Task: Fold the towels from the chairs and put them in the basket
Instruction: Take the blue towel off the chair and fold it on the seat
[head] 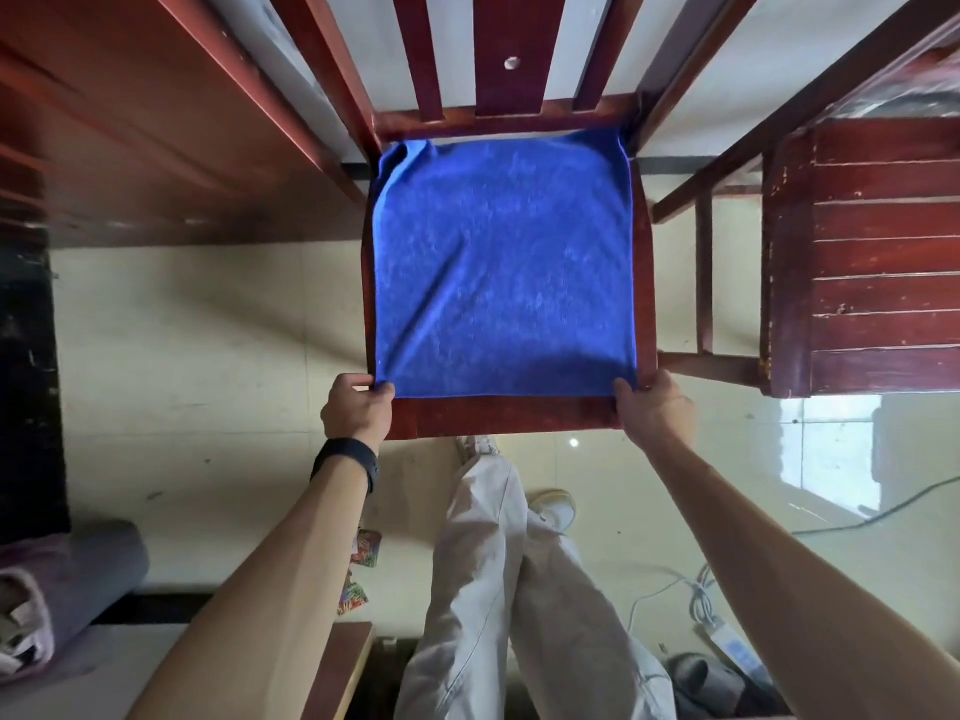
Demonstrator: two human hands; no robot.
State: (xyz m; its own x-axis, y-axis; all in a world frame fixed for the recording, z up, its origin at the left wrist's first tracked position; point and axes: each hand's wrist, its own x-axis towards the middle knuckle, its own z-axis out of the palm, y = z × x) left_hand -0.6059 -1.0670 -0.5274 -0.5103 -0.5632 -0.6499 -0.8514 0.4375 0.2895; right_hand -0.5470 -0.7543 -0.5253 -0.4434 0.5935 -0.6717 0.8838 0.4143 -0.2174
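Observation:
A blue towel [503, 267] lies spread flat over the seat of a red-brown wooden chair [506, 415] in front of me. My left hand [357, 406] pinches the towel's near left corner at the seat's front edge. My right hand [653, 410] grips the near right corner. The towel's far edge reaches the chair's slatted back, with a small fold at the far left corner. No basket is in view.
A second wooden chair [878, 257] stands close on the right. A dark wooden surface [156, 122] fills the upper left. A grey rolled cloth [67, 579] lies lower left. Cables and a power strip [727, 641] lie on the tiled floor by my legs.

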